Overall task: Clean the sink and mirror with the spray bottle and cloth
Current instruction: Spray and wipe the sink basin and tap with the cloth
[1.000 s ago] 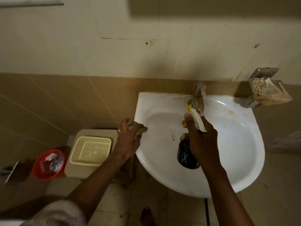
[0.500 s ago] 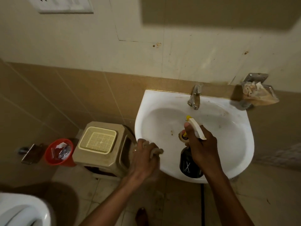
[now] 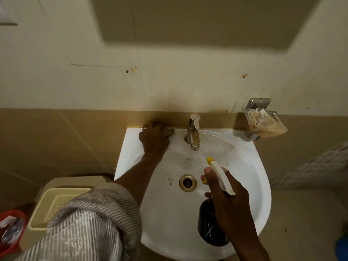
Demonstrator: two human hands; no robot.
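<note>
Since half a second ago the left hand (image 3: 154, 141) has moved from the sink's front-left rim up to its back-left corner, left of centre in the frame, its grip closed on the one cloth (image 3: 168, 132), pressed against the white sink (image 3: 250, 166) just left of the single tap (image 3: 193, 133). Lower left sit one beige bin (image 3: 56, 202) and one red bucket (image 3: 11, 230) (partly cut off). The right hand (image 3: 228, 202), lower right, still has its grip clamped on the one spray bottle (image 3: 211, 228) over the basin, yellow nozzle pointing toward the tap. One drain (image 3: 187, 182) shows mid-basin.
</note>
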